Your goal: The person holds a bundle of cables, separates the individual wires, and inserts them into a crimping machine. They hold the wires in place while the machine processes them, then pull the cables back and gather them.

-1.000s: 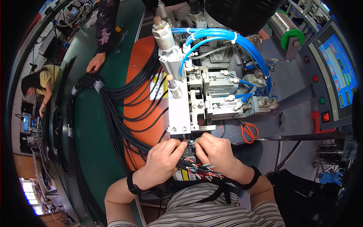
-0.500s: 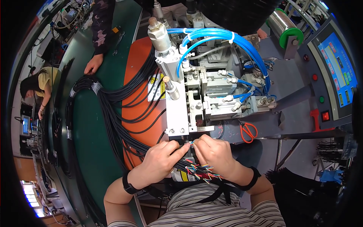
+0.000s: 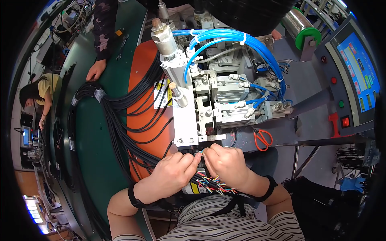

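To your right, on the machine's slanted control panel, a rectangular touch screen [image 3: 357,68] glows blue with small yellow and green fields along its lower edge. On the machine's front, just left of the pale metal column, sits a yellow-and-white warning label [image 3: 163,93], rectangular, partly crossed by black cables. Below your hands, another yellow-and-black label [image 3: 194,188] shows on the machine's lower face, mostly hidden behind the bundle of coloured wire ends. Far off at your left, past the green counter, a small monitor [image 3: 26,135] stands upright with a light blue display. There are no packages that you can make out from here.
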`<state>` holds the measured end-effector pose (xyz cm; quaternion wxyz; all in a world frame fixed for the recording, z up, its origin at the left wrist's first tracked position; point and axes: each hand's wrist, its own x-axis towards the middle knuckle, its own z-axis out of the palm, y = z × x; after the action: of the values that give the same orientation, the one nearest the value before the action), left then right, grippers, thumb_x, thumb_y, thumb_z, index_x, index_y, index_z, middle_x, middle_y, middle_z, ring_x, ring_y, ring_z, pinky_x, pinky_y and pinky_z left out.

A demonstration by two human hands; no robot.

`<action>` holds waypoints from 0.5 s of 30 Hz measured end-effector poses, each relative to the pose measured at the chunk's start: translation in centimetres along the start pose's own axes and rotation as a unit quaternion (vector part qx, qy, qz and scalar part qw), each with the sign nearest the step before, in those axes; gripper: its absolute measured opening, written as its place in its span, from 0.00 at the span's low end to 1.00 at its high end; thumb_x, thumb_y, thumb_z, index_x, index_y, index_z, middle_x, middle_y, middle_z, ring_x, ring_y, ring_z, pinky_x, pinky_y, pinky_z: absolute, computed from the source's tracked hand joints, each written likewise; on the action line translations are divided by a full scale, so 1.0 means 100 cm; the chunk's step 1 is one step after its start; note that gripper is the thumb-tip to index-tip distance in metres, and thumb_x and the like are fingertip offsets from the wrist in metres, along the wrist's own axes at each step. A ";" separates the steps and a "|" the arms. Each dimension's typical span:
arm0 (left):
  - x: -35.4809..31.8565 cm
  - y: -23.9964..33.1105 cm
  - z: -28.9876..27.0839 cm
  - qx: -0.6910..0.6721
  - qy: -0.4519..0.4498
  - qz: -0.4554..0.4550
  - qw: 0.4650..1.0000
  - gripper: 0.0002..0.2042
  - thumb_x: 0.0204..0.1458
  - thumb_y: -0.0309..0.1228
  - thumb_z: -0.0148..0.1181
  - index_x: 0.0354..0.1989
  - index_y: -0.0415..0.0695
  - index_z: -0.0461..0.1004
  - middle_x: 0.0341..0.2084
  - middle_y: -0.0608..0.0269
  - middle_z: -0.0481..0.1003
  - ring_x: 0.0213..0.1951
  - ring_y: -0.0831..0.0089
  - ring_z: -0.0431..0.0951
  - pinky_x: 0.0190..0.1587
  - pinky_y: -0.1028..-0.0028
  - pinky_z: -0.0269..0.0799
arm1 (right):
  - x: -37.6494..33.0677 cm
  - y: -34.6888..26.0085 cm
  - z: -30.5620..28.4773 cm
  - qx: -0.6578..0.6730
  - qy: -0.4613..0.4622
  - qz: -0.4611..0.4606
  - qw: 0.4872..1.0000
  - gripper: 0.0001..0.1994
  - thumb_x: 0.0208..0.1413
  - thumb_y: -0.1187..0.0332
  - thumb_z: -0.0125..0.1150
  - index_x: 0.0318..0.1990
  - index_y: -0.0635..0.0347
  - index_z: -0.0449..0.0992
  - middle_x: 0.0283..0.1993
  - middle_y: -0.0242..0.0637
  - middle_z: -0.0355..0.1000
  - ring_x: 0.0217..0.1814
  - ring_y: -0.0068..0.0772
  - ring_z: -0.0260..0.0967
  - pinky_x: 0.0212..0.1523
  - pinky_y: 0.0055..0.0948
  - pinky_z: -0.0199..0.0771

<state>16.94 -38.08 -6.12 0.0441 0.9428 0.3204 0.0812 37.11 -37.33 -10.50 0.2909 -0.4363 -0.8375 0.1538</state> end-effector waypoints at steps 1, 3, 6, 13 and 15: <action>0.001 0.000 -0.001 0.005 -0.004 0.000 1.000 0.24 0.43 0.25 0.56 0.52 0.32 0.72 0.29 0.64 0.66 0.29 0.72 0.69 0.30 0.74 0.69 | 0.001 -0.001 -0.002 -0.003 -0.004 0.001 1.000 0.03 0.48 0.73 0.64 0.29 0.61 0.75 0.23 0.35 0.67 0.19 0.37 0.70 0.19 0.32 0.69; 0.002 0.000 -0.002 -0.006 -0.007 -0.001 1.000 0.25 0.42 0.26 0.57 0.53 0.33 0.72 0.30 0.63 0.66 0.29 0.70 0.69 0.30 0.74 0.69 | 0.004 -0.001 -0.008 -0.004 -0.012 -0.005 1.000 0.04 0.48 0.73 0.64 0.28 0.61 0.75 0.23 0.35 0.66 0.19 0.37 0.70 0.18 0.32 0.69; 0.001 -0.002 -0.001 -0.028 -0.015 -0.005 0.999 0.27 0.41 0.28 0.59 0.55 0.35 0.72 0.30 0.62 0.66 0.29 0.67 0.69 0.30 0.72 0.69 | 0.006 -0.001 -0.011 -0.007 -0.028 -0.018 0.999 0.04 0.47 0.73 0.64 0.28 0.61 0.75 0.22 0.35 0.66 0.19 0.37 0.70 0.18 0.32 0.68; -0.002 -0.012 0.003 -0.033 -0.022 0.015 0.999 0.23 0.43 0.26 0.57 0.52 0.31 0.72 0.31 0.62 0.67 0.31 0.69 0.70 0.32 0.72 0.70 | 0.000 0.005 0.006 -0.002 -0.026 -0.014 1.000 0.04 0.48 0.73 0.64 0.30 0.62 0.75 0.25 0.36 0.70 0.20 0.40 0.71 0.19 0.33 0.69; -0.004 -0.017 0.005 -0.038 -0.017 0.015 0.999 0.24 0.43 0.26 0.57 0.52 0.32 0.72 0.31 0.62 0.67 0.31 0.69 0.70 0.32 0.72 0.70 | 0.002 0.004 0.013 0.024 0.006 -0.007 1.000 0.04 0.49 0.73 0.64 0.30 0.62 0.75 0.26 0.37 0.71 0.21 0.40 0.72 0.19 0.33 0.69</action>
<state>15.68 -37.01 -6.93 0.0838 0.9465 0.3018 0.0778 36.51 -36.98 -11.63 0.3078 -0.4241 -0.8348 0.1689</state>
